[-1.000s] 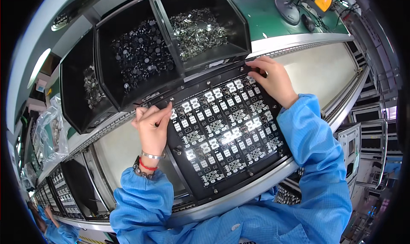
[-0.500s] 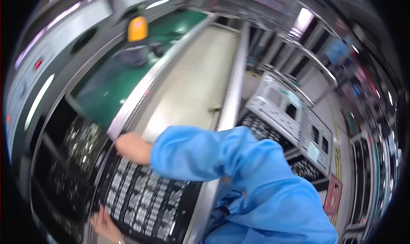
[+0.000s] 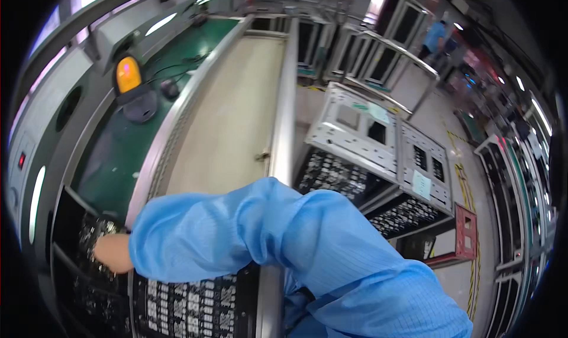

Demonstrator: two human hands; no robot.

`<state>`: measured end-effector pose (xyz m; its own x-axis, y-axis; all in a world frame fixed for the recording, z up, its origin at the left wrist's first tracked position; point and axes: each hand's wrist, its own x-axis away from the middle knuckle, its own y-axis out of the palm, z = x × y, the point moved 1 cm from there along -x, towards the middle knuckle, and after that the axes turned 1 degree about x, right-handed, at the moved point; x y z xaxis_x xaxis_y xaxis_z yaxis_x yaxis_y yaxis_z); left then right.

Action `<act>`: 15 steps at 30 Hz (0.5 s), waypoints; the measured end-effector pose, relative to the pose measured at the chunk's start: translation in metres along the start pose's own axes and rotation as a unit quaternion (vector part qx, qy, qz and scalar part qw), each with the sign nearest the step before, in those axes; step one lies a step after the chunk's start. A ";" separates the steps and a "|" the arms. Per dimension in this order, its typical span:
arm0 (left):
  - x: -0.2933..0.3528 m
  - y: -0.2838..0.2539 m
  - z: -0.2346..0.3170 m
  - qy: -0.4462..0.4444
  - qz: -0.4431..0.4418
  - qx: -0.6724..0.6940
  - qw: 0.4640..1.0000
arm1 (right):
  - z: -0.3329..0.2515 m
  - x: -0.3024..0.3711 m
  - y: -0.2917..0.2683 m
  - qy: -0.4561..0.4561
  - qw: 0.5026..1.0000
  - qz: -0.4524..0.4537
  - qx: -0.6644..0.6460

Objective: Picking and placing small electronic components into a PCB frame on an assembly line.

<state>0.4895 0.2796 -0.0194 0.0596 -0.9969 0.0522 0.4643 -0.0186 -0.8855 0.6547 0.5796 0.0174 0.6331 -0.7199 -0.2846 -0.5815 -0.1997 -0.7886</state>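
My right hand (image 3: 112, 253) reaches across to the left, its blue-sleeved arm passing over the conveyor. It is at a black bin (image 3: 66, 213) that holds a pile of small shiny parts (image 3: 90, 230). Its fingers point down among the parts and are hidden, so I cannot tell what they hold. Beneath the sleeve lies a black tray (image 3: 245, 302) with rows of small white and silver pieces, its far part covered by the arm. My left hand is out of view.
A pale conveyor belt (image 3: 228, 113) runs ahead between metal rails (image 3: 286, 101). On the green surface at left stands a yellow-and-grey scanner on a stand (image 3: 129, 77). To the right are metal racks (image 3: 361, 128) holding similar trays and a red frame (image 3: 466, 234). A person in blue (image 3: 435, 36) stands far off.
My right hand has moved left from the tray's far corner to the bin of shiny parts. My left hand, before at the tray's near left edge, has left the view. The view has shifted.
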 end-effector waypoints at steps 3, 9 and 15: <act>-0.017 -0.003 0.071 0.024 -0.013 0.126 0.992 | 0.062 -0.025 0.047 0.005 1.000 0.002 -0.004; -0.032 0.011 0.050 0.067 -0.212 0.259 0.940 | 0.013 -0.013 0.006 -0.016 0.982 -0.118 0.143; -0.061 -0.060 0.075 0.239 0.020 0.041 0.970 | 0.006 -0.013 -0.001 -0.045 0.987 -0.042 0.147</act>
<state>0.5247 0.3476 0.0651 -0.3279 -0.9188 -0.2196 0.5404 0.0082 -0.8414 0.6499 0.5934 0.0182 0.7231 -0.6445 -0.2486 -0.3609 -0.0455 -0.9315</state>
